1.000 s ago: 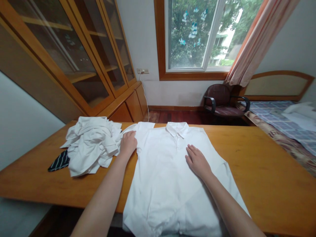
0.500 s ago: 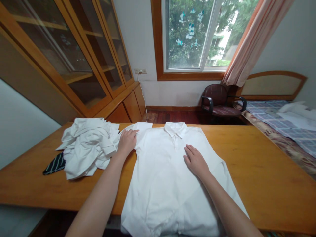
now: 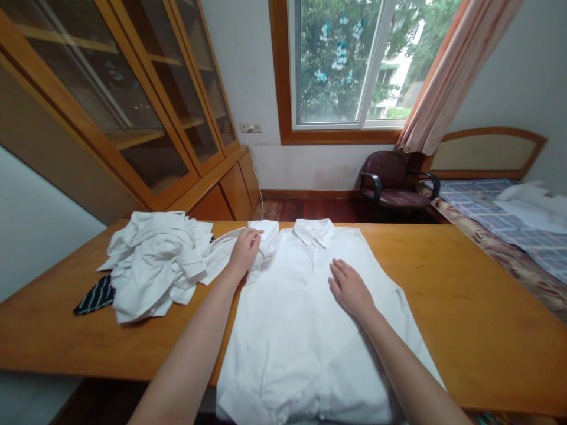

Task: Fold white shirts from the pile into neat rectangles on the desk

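Observation:
A white collared shirt [image 3: 305,330] lies flat, front up, on the wooden table [image 3: 465,307], with its hem hanging over the near edge. My left hand [image 3: 245,251] is closed on the shirt's left sleeve [image 3: 264,231], which is bunched and lifted toward the collar. My right hand [image 3: 349,288] lies flat and open on the shirt's chest, right of the button placket.
A heap of crumpled white garments [image 3: 155,262] sits on the table to the left, with a dark striped cloth [image 3: 94,295] sticking out beside it. Beyond the table are a glass-door cabinet [image 3: 133,100], a brown chair [image 3: 394,180] and a bed [image 3: 509,218].
My left hand has moved right along the sleeve, closed on it and drawn it inward toward the collar. My right hand has stayed pressed on the chest.

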### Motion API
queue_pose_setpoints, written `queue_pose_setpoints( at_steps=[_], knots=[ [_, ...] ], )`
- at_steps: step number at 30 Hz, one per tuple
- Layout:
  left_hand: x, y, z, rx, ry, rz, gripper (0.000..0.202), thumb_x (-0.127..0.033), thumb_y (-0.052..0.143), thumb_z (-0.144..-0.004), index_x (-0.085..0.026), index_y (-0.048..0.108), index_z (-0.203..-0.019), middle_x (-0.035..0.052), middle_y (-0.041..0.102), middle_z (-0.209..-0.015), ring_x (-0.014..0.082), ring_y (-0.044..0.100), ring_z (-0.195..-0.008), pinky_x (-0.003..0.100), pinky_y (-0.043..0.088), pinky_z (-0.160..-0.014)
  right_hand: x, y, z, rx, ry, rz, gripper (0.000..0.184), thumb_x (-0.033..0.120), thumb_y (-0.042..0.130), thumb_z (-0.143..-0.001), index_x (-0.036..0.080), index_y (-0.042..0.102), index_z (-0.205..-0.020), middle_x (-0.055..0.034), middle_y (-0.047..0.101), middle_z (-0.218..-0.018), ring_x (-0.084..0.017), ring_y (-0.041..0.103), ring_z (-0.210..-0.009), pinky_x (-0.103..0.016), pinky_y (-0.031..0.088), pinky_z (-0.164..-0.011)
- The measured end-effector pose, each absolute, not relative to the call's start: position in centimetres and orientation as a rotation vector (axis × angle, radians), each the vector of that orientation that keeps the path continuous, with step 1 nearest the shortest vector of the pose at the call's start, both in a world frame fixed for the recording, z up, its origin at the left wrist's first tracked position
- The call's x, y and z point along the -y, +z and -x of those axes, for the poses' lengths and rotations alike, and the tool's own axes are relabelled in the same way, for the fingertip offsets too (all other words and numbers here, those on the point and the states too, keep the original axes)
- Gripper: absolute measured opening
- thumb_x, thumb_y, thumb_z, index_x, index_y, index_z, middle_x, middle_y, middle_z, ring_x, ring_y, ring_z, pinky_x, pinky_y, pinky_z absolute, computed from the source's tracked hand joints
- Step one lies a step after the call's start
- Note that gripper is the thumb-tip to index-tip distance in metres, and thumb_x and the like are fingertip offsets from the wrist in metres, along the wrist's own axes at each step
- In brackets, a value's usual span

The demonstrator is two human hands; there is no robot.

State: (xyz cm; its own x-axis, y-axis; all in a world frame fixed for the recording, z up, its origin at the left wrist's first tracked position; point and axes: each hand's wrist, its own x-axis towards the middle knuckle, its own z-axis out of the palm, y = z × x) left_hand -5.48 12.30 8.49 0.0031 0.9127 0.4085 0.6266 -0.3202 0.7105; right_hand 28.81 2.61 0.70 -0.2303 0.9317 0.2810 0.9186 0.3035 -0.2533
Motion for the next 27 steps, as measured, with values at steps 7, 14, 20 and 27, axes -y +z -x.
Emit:
queue_pose_setpoints(
  at_steps=[7, 14, 20, 27],
  knots=[
    [-15.4, 5.3, 8.6, -1.721, 1.282, -1.159, 0.04, -0.044, 0.072, -0.071, -0.017, 0.062, -0.1, 0.0034, 0.068, -0.076, 0.0231, 0.069, -0.076, 0.037, 0.055, -0.074, -2.8, 0.5, -28.9, 2.196, 0.056, 1.637, 0.046, 0.032, 0.045, -0.099, 0.013, 0.058, -0.139, -0.014, 0.051, -0.15, -0.028, 0.043, -0.142, -0.048, 0.035, -0.118],
    [-15.1, 4.6, 8.5, -1.557, 1.236, -0.984, 0.041, -0.044, 0.081, -0.046, -0.016, 0.062, -0.069, 0.0036, 0.064, -0.057, 0.0243, 0.065, -0.06, 0.035, 0.051, -0.061, -2.7, 0.6, -28.9, 2.204, 0.066, 1.658, 0.046, 0.031, 0.046, -0.099, 0.012, 0.057, -0.139, -0.0134, 0.051, -0.151, -0.028, 0.043, -0.142, -0.046, 0.034, -0.119],
    [-14.2, 4.9, 7.8, -1.588, 1.54, -0.936, 0.035, -0.048, 0.07, -0.061, -0.02, 0.055, -0.075, -0.0024, 0.06, -0.066, 0.0178, 0.061, -0.069, 0.029, 0.05, -0.067, -2.8, 0.5, -28.9, 2.199, 0.051, 1.645, 0.046, 0.031, 0.046, -0.099, 0.012, 0.058, -0.138, -0.0137, 0.051, -0.15, -0.028, 0.043, -0.142, -0.047, 0.035, -0.118],
    [-11.7, 8.5, 6.0, -1.705, 2.036, -1.149, 0.022, -0.042, 0.058, -0.086, -0.02, 0.054, -0.087, 0.0002, 0.057, -0.087, 0.0166, 0.057, -0.088, 0.03, 0.048, -0.088, -2.8, 0.4, -29.0, 2.209, 0.047, 1.647, 0.046, 0.032, 0.045, -0.099, 0.012, 0.058, -0.139, -0.0141, 0.051, -0.15, -0.028, 0.043, -0.143, -0.047, 0.035, -0.118]
  ],
)
